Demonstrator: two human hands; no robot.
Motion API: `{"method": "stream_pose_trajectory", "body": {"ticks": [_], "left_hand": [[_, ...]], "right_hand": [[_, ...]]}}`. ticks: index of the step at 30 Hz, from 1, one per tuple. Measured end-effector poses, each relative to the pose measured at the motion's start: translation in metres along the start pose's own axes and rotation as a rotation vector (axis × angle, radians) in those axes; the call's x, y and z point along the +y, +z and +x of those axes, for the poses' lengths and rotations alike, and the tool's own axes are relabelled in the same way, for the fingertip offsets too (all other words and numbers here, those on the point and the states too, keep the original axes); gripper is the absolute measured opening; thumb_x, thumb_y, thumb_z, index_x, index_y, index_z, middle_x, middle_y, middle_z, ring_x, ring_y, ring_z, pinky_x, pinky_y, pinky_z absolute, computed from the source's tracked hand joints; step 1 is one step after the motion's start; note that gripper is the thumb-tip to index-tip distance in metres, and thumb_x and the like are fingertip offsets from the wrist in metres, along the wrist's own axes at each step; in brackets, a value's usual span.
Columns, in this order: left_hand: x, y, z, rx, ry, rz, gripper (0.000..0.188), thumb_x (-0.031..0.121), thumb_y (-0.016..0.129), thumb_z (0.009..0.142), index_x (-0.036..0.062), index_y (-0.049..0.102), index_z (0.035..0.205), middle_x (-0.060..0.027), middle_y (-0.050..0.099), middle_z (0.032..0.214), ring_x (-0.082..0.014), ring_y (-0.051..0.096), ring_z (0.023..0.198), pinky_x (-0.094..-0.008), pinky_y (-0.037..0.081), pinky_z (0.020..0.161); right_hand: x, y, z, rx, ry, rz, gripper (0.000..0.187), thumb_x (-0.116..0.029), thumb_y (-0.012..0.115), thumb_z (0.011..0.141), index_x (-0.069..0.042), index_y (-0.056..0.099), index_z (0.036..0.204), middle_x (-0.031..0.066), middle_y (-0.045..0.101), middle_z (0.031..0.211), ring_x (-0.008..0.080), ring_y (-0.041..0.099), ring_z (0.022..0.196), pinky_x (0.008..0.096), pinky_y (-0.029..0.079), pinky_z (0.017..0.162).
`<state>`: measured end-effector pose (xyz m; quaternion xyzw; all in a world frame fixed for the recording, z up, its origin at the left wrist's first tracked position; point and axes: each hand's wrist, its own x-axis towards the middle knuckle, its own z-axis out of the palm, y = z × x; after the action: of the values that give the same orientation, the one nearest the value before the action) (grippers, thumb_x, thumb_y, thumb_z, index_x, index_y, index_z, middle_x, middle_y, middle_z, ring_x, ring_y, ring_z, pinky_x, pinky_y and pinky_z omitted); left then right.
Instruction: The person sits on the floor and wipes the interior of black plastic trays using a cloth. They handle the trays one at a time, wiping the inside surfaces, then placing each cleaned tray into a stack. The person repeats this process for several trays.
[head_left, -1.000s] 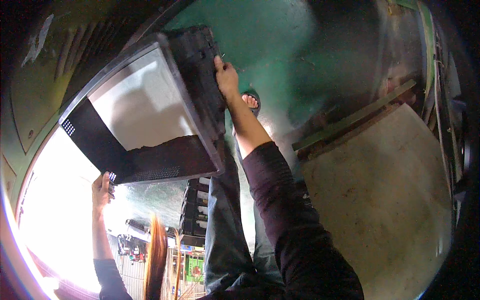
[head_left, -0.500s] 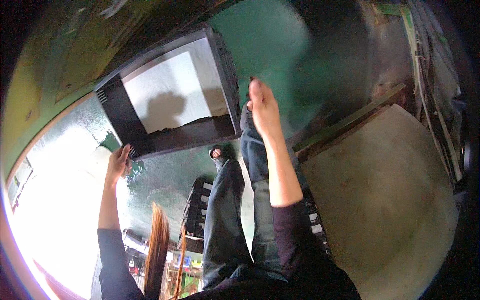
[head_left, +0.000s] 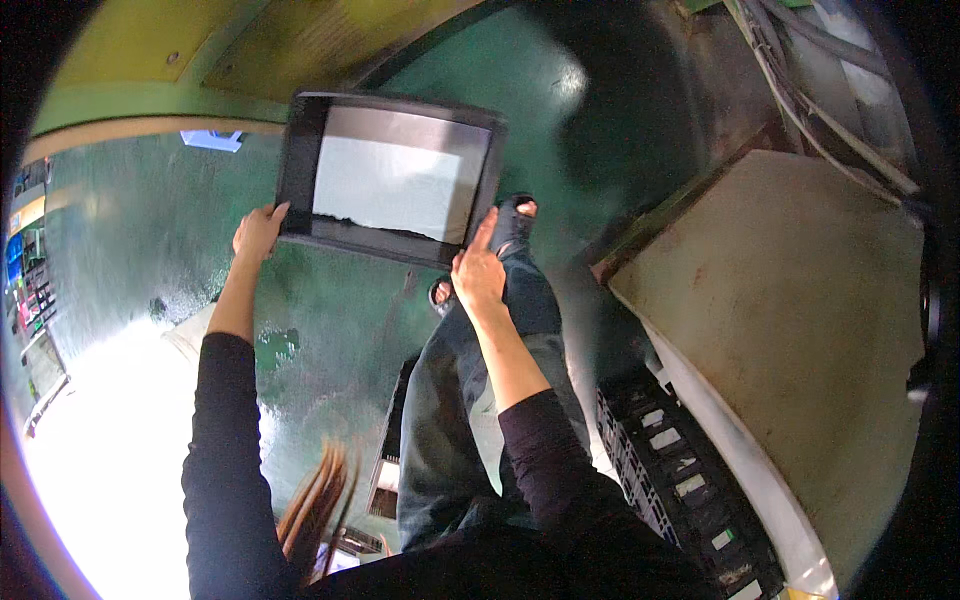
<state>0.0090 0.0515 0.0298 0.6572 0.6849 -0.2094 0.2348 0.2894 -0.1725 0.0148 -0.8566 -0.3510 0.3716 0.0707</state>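
A shallow black plastic crate (head_left: 302,170) hangs in front of me above the floor, roughly level. Inside lies a white sheet or panel (head_left: 390,170) with a dark, ragged strip along its near side. My left hand (head_left: 258,232) is closed on the crate's near left corner. At the near right corner my right hand (head_left: 480,275) grips the rim, its index finger stretched along the side wall. The undersides of both grips are hidden by the crate.
Yellow-green machine panels (head_left: 150,60) border the far left. To the right stands a large tan board (head_left: 780,300), with cables (head_left: 800,130) behind it. A slotted black crate (head_left: 690,480) is beside my right leg. Strong glare washes out the green floor (head_left: 130,220) at lower left.
My right hand, free in the air before, has come down onto the crate's right corner. The crate has swung level and shifted right on its left side, with my left hand keeping hold.
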Motion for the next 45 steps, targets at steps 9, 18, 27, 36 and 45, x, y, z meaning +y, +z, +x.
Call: {"method": "stream_pose_trajectory", "body": {"ticks": [9,18,27,36,45], "left_hand": [[0.057,0.074,-0.077,-0.174,0.179,0.153,0.061,0.063,0.043,0.086,0.0164,0.06,0.121,-0.0143,0.065,0.109,-0.0301,0.06,0.106,-0.0411,0.047,0.089],[0.15,0.181,-0.206,-0.126,0.416,0.143,0.055,0.062,0.048,0.084,0.0193,0.064,0.115,-0.0065,0.069,0.078,-0.0229,0.068,0.072,-0.0377,0.051,0.077],[0.236,0.303,-0.353,-0.247,0.634,0.267,0.043,0.051,0.051,0.085,0.0167,0.067,0.106,-0.0112,0.067,0.1,-0.0319,0.064,0.094,-0.0442,0.051,0.08],[0.219,0.306,-0.343,-0.169,0.726,0.158,0.04,0.048,0.053,0.085,0.0138,0.069,0.098,-0.0145,0.067,0.091,-0.0343,0.063,0.092,-0.0456,0.05,0.08],[0.223,0.249,-0.292,-0.085,0.833,0.176,0.04,0.048,0.057,0.083,0.0154,0.067,0.105,-0.0135,0.067,0.097,-0.0328,0.062,0.095,-0.0462,0.05,0.08]], "right_hand": [[0.135,0.025,-0.12,0.096,0.241,0.051,0.096,-0.02,0.058,0.083,-0.002,-0.016,0.141,0.0261,0.063,0.073,0.0417,0.063,0.067,0.0472,0.052,0.064],[0.333,0.06,-0.238,0.173,0.299,0.29,0.095,-0.015,0.06,0.081,-0.003,-0.011,0.142,0.032,0.062,0.086,0.0435,0.063,0.075,0.0472,0.051,0.072],[0.503,0.06,-0.342,0.159,0.694,0.507,0.089,0.008,0.06,0.075,-0.006,0.004,0.144,0.0291,0.042,0.125,0.0363,0.06,0.093,0.0382,0.062,0.058],[0.495,0.032,-0.343,0.235,0.469,0.855,0.086,0.001,0.057,0.074,-0.004,0.009,0.144,0.0286,0.043,0.124,0.0352,0.061,0.089,0.0413,0.061,0.061],[0.44,0.049,-0.304,0.166,0.452,1.119,0.088,0.005,0.06,0.073,-0.007,0.011,0.146,0.0184,0.042,0.101,0.03,0.055,0.079,0.0453,0.059,0.067]]}}
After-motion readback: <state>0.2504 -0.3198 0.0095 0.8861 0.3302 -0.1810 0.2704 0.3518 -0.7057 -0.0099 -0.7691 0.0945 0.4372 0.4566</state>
